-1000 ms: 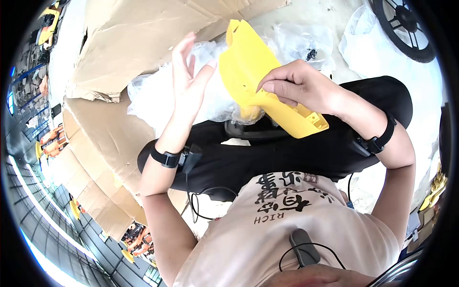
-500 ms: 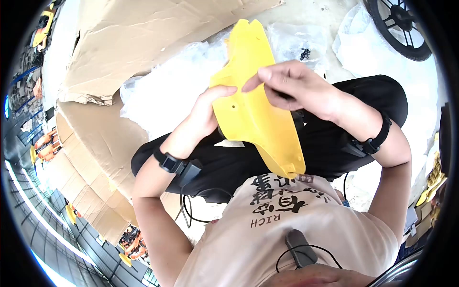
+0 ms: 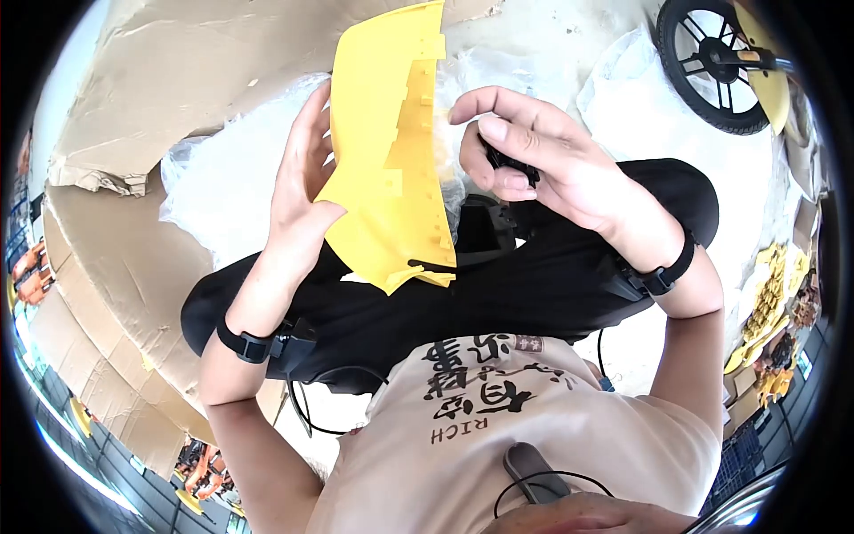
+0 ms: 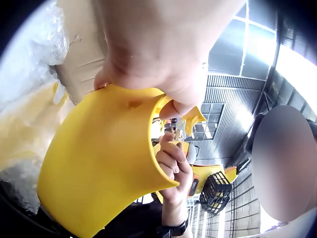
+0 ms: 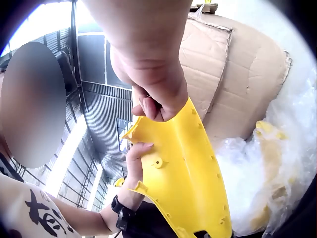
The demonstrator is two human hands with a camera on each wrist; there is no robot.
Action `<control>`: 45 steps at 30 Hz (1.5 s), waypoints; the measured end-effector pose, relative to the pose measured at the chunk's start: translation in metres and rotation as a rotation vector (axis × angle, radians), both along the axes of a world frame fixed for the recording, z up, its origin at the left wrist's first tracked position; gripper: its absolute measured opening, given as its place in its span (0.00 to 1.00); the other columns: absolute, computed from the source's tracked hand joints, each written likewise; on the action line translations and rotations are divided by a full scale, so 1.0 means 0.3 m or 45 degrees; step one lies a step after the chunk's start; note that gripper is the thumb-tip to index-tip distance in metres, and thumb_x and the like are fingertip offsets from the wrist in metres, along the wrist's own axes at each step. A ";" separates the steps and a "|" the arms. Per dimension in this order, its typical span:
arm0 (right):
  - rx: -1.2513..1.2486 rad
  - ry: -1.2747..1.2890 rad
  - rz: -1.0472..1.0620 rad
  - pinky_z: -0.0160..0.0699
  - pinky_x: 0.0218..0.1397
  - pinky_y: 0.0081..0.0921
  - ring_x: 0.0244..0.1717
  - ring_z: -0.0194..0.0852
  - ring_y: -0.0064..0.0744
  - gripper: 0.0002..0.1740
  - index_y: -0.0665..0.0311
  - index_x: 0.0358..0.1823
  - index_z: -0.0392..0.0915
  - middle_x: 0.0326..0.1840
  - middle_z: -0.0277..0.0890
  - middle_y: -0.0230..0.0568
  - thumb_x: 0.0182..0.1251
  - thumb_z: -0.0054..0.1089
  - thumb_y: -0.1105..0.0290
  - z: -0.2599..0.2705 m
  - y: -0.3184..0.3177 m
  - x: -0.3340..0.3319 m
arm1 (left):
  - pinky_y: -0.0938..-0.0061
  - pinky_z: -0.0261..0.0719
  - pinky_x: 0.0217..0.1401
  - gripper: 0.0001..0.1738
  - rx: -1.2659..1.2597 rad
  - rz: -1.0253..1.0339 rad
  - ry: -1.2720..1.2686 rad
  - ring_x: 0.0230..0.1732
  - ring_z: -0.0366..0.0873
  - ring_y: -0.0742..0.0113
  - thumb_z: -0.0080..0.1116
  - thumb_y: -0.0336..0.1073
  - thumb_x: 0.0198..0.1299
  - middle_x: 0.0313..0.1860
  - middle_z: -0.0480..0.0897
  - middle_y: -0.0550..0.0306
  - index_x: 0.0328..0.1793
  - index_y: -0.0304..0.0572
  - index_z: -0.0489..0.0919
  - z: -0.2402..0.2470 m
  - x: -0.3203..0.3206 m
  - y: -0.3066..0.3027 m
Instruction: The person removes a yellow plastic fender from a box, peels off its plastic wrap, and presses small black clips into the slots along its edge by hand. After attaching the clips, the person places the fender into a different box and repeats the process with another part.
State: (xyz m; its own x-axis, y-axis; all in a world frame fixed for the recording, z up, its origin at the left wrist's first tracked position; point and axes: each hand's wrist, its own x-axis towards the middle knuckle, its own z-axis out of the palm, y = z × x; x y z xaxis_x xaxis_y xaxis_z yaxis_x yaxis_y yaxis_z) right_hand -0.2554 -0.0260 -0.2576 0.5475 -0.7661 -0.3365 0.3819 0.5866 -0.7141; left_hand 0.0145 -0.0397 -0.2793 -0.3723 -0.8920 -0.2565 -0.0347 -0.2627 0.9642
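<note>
A curved yellow plastic panel [image 3: 382,151] stands on edge over the lap, its ribbed inner side towards the right hand. The left hand [image 3: 298,196] grips it from the left, thumb on the near part and fingers behind; in the left wrist view that hand [image 4: 148,74] holds the panel's edge. Just right of the panel, the right hand [image 3: 551,165] has its fingers curled round small black pieces [image 3: 509,162], apart from the panel in the head view. The right wrist view shows the panel's inner side [image 5: 183,168] with small posts, below the right hand [image 5: 153,84].
Clear plastic bags [image 3: 231,169] lie beyond the legs, with cardboard [image 3: 196,62] at the left and far side. A black spoked wheel [image 3: 712,58] is at the far right. Yellow parts [image 3: 765,303] are piled at the right edge. Crossed legs in black trousers lie under the hands.
The left hand has taken hold of the panel, which has turned from its smooth outer face to show its inner side and moved left. The right hand has come away from the panel; black pieces now show in it.
</note>
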 end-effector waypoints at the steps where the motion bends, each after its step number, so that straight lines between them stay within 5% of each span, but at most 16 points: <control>1: 0.030 -0.007 -0.009 0.52 0.26 0.13 0.24 0.51 0.12 0.14 0.66 0.51 0.71 0.30 0.66 0.30 0.82 0.47 0.62 0.002 -0.004 0.009 | 0.56 0.64 0.75 0.58 0.073 0.027 0.055 0.75 0.65 0.52 0.67 0.37 0.48 0.77 0.63 0.43 0.85 0.44 0.49 -0.005 0.007 0.002; 9: 0.047 0.067 -0.049 0.51 0.25 0.13 0.22 0.50 0.13 0.16 0.69 0.54 0.78 0.24 0.64 0.25 0.80 0.52 0.63 -0.022 -0.029 0.001 | 0.57 0.62 0.78 0.56 -0.035 -0.031 -0.022 0.79 0.60 0.53 0.68 0.35 0.50 0.80 0.59 0.47 0.84 0.44 0.49 -0.021 0.008 0.004; 17: 0.044 -0.024 -0.087 0.56 0.30 0.12 0.27 0.53 0.15 0.19 0.70 0.64 0.76 0.42 0.74 0.32 0.79 0.52 0.67 -0.036 -0.046 -0.012 | 0.57 0.59 0.79 0.56 -0.056 -0.031 -0.005 0.80 0.57 0.54 0.71 0.37 0.53 0.81 0.58 0.47 0.84 0.42 0.49 -0.047 0.012 0.004; 24: 0.014 0.005 -0.149 0.57 0.29 0.13 0.27 0.54 0.16 0.20 0.70 0.67 0.74 0.44 0.76 0.32 0.78 0.53 0.69 -0.044 -0.054 -0.012 | 0.62 0.62 0.77 0.56 -0.008 -0.002 -0.001 0.74 0.65 0.57 0.69 0.38 0.55 0.81 0.58 0.47 0.85 0.41 0.47 -0.036 -0.001 0.005; 36: 0.118 0.081 -0.263 0.53 0.26 0.13 0.25 0.56 0.13 0.17 0.68 0.57 0.82 0.40 0.84 0.35 0.72 0.64 0.67 -0.035 -0.062 -0.022 | 0.57 0.59 0.79 0.57 -0.088 -0.065 -0.060 0.80 0.57 0.55 0.66 0.45 0.53 0.82 0.55 0.47 0.85 0.41 0.47 -0.060 0.013 0.006; 45: 0.037 0.161 -0.269 0.49 0.24 0.13 0.23 0.53 0.09 0.12 0.68 0.49 0.84 0.30 0.76 0.26 0.72 0.64 0.67 -0.032 -0.056 -0.032 | 0.57 0.59 0.79 0.57 -0.130 -0.106 -0.051 0.80 0.58 0.54 0.67 0.47 0.51 0.80 0.58 0.47 0.85 0.44 0.49 -0.069 0.011 0.013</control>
